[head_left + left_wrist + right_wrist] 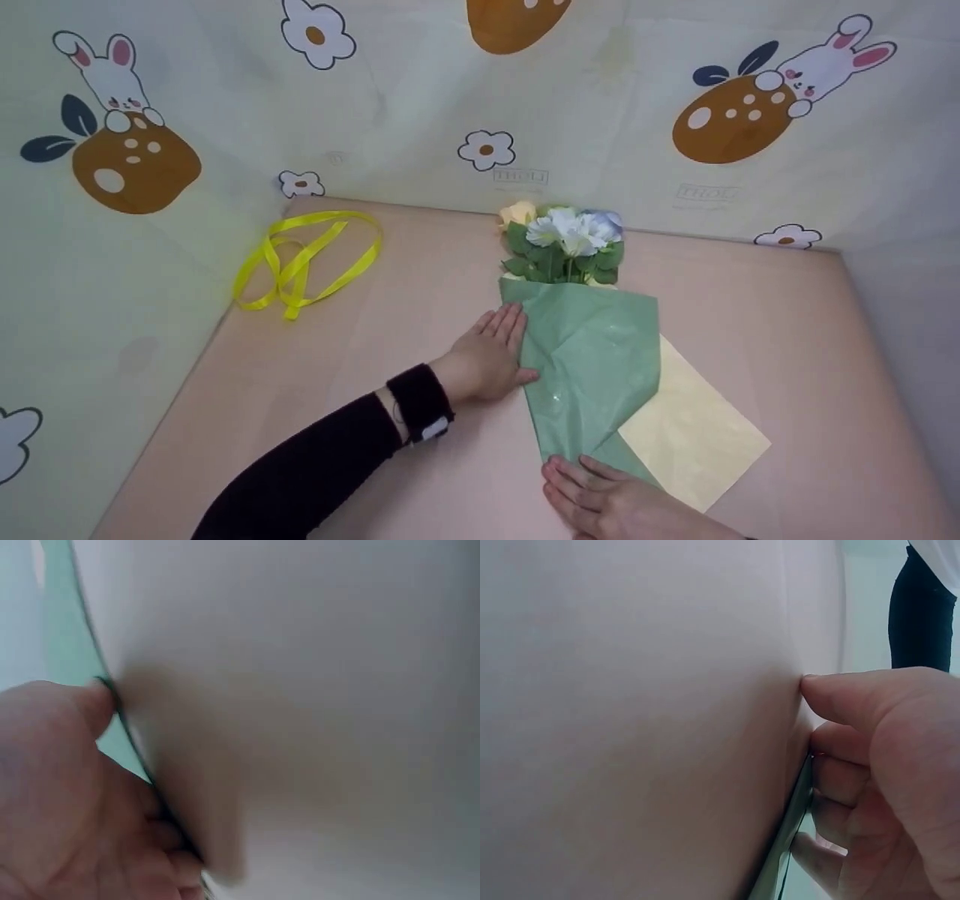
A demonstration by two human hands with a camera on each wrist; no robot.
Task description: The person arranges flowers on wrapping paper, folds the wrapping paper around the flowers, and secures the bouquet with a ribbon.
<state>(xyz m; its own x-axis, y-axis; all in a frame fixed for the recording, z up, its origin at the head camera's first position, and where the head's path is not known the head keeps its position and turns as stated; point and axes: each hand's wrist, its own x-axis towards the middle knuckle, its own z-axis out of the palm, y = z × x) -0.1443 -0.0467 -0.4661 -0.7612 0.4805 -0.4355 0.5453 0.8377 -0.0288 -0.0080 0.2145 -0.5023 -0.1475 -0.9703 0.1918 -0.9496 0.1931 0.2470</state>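
A bouquet of artificial flowers (pixel 574 232), with white, bluish and peach blooms and green leaves, lies on the table. Its stems are hidden by green wrapping paper (pixel 592 345) folded across them. My left hand (pixel 487 356) rests along the paper's left edge, fingers extended and thumb on the paper. At the narrow lower end, the fingers of my right hand (pixel 600 495) press on the paper. In the left wrist view the thumb of the left hand (pixel 90 765) touches the green sheet's edge. The right hand (pixel 885 772) has its fingertips at the paper's edge in its wrist view.
A cream sheet of paper (pixel 697 427) sticks out from under the green paper on the right. At the far left of the pinkish table (pixel 780 330) lies a loosely looped yellow ribbon (pixel 296 262). A cloth (pixel 405 90) printed with rabbits and flowers rises behind the table.
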